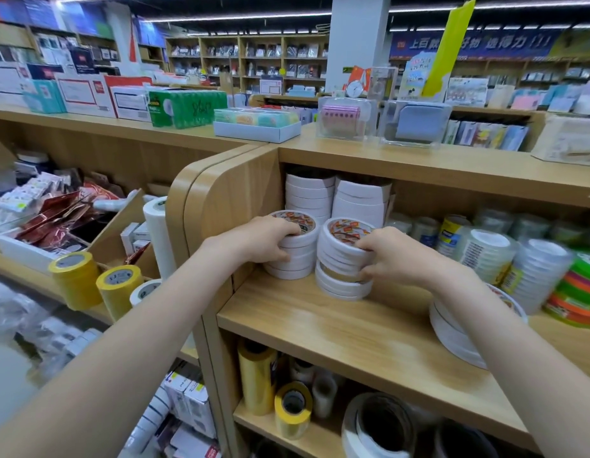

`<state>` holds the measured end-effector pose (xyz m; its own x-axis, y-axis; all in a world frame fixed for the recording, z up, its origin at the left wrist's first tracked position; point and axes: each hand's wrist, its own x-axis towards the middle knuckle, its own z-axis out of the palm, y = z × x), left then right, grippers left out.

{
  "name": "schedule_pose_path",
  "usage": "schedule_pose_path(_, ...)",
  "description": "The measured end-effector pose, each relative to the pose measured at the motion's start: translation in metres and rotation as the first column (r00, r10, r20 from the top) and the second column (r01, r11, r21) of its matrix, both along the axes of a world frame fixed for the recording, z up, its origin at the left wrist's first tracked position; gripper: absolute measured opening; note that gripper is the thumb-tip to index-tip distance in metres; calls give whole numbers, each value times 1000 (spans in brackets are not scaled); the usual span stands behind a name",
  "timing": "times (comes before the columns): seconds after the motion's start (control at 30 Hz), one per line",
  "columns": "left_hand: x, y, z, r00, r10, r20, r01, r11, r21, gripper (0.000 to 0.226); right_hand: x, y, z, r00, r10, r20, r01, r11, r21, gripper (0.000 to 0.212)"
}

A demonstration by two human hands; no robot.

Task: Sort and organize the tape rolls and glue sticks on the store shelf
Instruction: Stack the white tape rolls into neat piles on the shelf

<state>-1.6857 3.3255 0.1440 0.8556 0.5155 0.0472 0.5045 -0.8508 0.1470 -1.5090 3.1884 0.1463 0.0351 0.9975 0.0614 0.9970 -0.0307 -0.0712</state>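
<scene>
My left hand [269, 241] grips the left tape stack [292, 251], fingers curled round it. Right hand [391, 256] grips the right tape stack [341, 262]. Both stacks sit on the shelf [336, 328], side by side between my grips.

1. Two hands: left hand [265, 241], right hand [391, 256].
2. Two front stacks of white tape rolls with red-printed labels [295, 256] [343, 259].
3. Two taller plain white roll stacks behind [308, 193] [361, 200].
4. Two yellow tape rolls on the left-hand shelf [75, 279] [120, 289].

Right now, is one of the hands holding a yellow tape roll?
No, the left hand and the right hand each grip a stack of white tape rolls, while the yellow rolls sit untouched on the neighbouring shelf.
</scene>
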Motion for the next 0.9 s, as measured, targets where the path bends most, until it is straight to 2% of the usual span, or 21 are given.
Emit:
schedule_pose_path(0.1, 1, -2, -2, 1000, 19, 17, -19, 999, 29, 33, -6, 5, -1, 998, -2, 58, 5, 999, -49, 34)
schedule_pose_path(0.23, 0, -1, -4, 999, 19, 42, -18, 1000, -12, 59, -4, 2, 1, 1000, 0, -11, -1, 998, -59, 26)
schedule_pose_path(0.43, -1, 7, -12, 997, 19, 70, -16, 999, -37, 63, -7, 1, -2, 999, 29, 25, -27, 997, -75, 30)
schedule_pose_path(0.53, -1, 5, -14, 996, 39, 81, -39, 999, -4, 68, -5, -4, -10, 1000, 21, -17, -21, 1000, -3, 11)
schedule_pose_path(0.63, -3, -5, -16, 990, 17, 143, -42, 985, 170, 76, -2, -9, -18, 1000, -20, 5, 20, 998, 57, 43)
schedule_pose_path(0.7, -11, -18, -32, 949, -30, 314, -53, 967, 251, 76, -1, -13, -25, 999, -41, -17, 43, 991, 124, 71)
schedule_pose_path(0.8, -26, -39, -67, 795, 44, 605, -167, 975, 148, 65, -5, -19, -41, 995, -76, -66, 90, 964, 249, 90)
schedule_pose_path(0.9, -30, -50, -88, 732, 126, 670, -174, 985, 5, 71, -8, -14, -51, 989, -86, -124, 123, 935, 334, 89)
